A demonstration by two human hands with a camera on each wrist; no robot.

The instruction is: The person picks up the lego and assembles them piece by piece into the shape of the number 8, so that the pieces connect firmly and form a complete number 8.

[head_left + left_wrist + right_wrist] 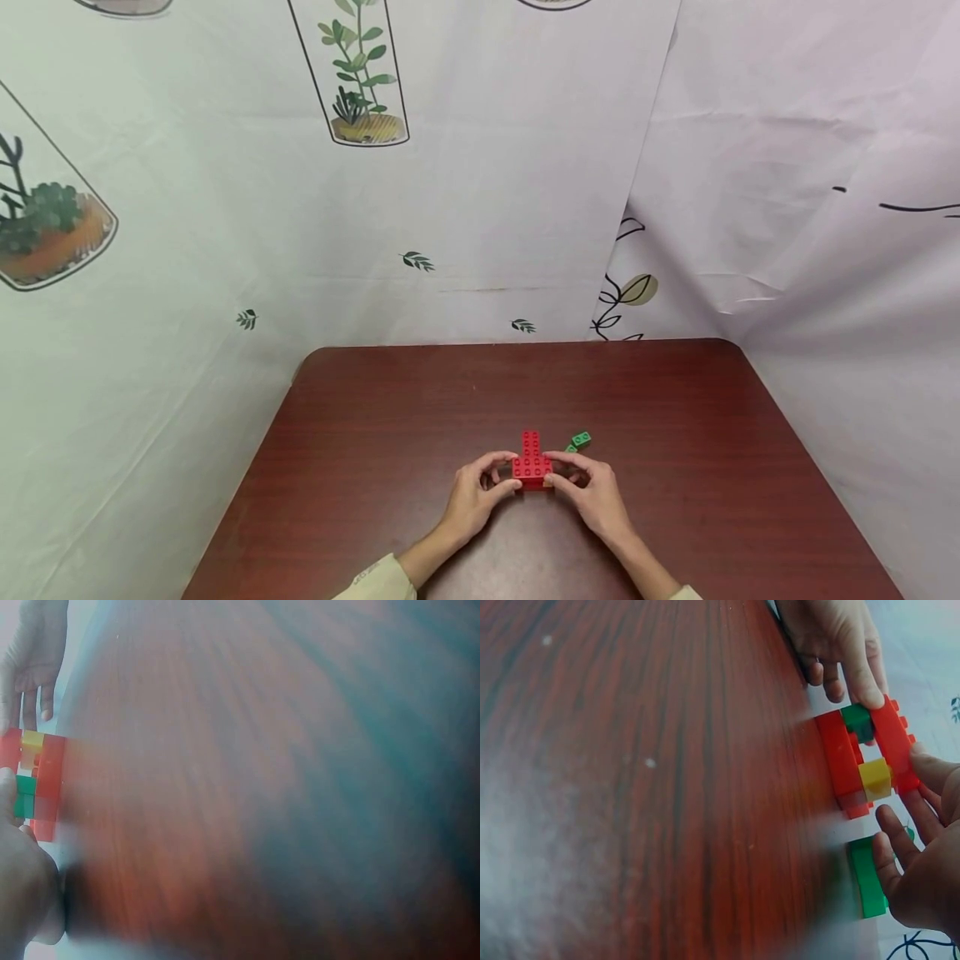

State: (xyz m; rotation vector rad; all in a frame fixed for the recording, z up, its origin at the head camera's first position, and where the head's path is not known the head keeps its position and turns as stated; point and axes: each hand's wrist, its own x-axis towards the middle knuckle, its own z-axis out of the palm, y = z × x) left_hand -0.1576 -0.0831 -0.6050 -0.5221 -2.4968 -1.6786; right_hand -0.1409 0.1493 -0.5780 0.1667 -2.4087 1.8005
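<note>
Head view, lower centre: my left hand (472,497) and right hand (597,496) pinch the red top brick (532,468) by its ends; uneven pressure might tip it off the green brick (857,723) and yellow brick (874,779) beneath.

Red brick stack (532,468), studs up, green block (858,724), yellow block (874,781) between layers

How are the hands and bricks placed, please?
Left hand, right hand gripping upper red brick; green brick, yellow brick below. Possible obstacle: green piece beside right hand.
</note>
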